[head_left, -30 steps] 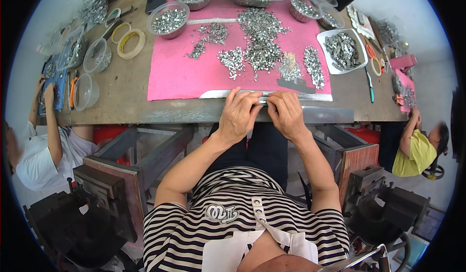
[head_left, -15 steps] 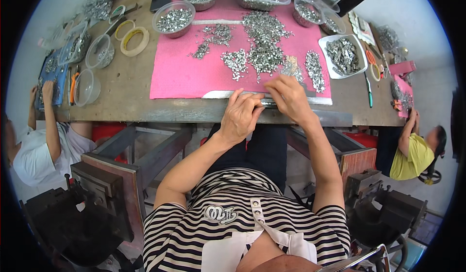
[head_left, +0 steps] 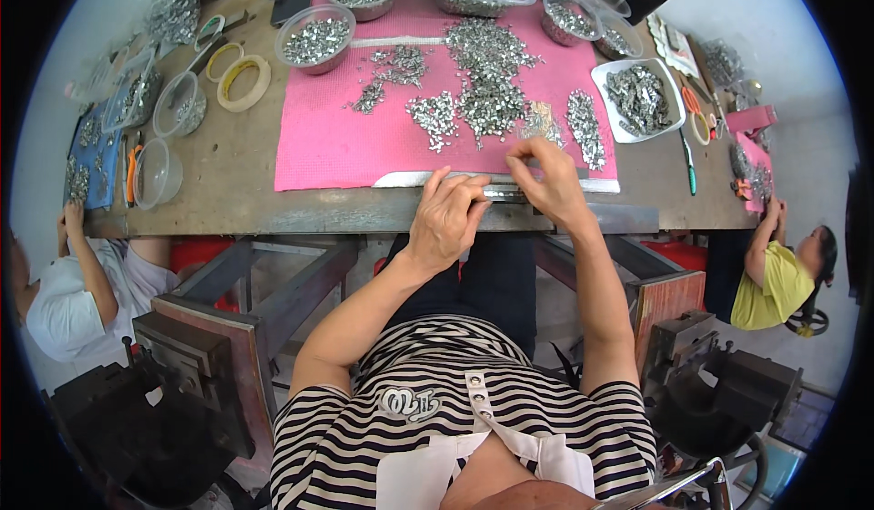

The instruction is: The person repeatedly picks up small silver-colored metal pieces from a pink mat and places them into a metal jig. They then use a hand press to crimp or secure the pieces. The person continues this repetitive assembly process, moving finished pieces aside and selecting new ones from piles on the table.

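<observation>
At the front edge of the mat, my left hand [head_left: 444, 219] is closed on a narrow metal strip [head_left: 506, 194] that sticks out to the right of its fingertips. Just right of it, my right hand [head_left: 551, 182] has thumb and fingers bent into a pinch over the mat. Anything in that pinch is too small or hidden to name. Beyond the right fingers lies a small patch of shiny metal pieces [head_left: 541, 123]. A larger heap of silver metal pieces [head_left: 492, 100] spreads over the pink mat [head_left: 319, 137], with smaller piles beside it.
Plastic tubs of metal pieces line the back, including a round tub [head_left: 316, 40]. A white tray [head_left: 675, 109] of metal bits stands at right, near orange-handled scissors [head_left: 692, 100] and a green-handled tool [head_left: 690, 168]. Tape rolls [head_left: 244, 84] lie left. Co-workers sit at both sides.
My right hand has drawn slightly right, away from my left fingertips, baring more of the strip. My left hand keeps its hold. The left co-worker's hands have come back toward the table edge.
</observation>
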`<state>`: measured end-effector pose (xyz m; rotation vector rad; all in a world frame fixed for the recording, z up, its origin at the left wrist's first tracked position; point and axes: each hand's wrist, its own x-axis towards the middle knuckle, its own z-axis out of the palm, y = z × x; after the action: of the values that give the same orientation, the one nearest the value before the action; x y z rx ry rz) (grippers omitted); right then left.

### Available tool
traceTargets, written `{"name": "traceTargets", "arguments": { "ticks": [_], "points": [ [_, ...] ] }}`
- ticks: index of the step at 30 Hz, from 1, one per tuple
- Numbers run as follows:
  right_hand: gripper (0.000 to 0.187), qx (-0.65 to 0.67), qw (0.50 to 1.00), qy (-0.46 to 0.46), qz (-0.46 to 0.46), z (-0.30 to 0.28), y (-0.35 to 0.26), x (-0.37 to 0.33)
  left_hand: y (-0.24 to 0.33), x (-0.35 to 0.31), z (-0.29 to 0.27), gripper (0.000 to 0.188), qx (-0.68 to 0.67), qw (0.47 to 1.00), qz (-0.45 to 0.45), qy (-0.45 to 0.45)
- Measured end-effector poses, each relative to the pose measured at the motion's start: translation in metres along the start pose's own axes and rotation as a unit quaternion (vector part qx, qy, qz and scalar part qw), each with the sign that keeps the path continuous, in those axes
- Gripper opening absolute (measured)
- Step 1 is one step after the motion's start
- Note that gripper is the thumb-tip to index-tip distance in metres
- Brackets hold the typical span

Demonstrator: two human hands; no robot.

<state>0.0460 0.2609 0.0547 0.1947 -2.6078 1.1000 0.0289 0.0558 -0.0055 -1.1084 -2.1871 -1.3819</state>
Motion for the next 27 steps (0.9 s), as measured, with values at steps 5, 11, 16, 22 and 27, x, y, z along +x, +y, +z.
{"name": "traceTargets", "arguments": {
  "ticks": [5, 11, 16, 22, 27],
  "points": [
    [0.009, 0.069, 0.997, 0.015, 0.010, 0.008, -0.007, -0.039, 0.002, 0.001, 0.000, 0.029, -0.002, 1.000, -0.005, -0.005],
    [0.010, 0.018, 0.999, 0.038, -0.011, 0.016, -0.010, -0.046, 0.002, 0.000, -0.001, 0.028, -0.002, 1.000, -0.009, -0.010],
    [0.017, -0.086, 0.990, 0.053, -0.093, 0.020, -0.013, -0.047, 0.000, -0.003, -0.002, 0.028, -0.003, 1.000, -0.010, -0.008],
    [0.021, -0.115, 0.982, 0.064, -0.133, 0.018, -0.008, -0.052, 0.002, 0.001, 0.000, 0.027, 0.008, 1.000, 0.010, -0.011],
    [0.013, -0.128, 0.967, 0.078, -0.208, 0.021, 0.005, -0.042, -0.004, -0.001, 0.002, 0.022, 0.021, 1.000, -0.003, 0.001]
  ]
}}
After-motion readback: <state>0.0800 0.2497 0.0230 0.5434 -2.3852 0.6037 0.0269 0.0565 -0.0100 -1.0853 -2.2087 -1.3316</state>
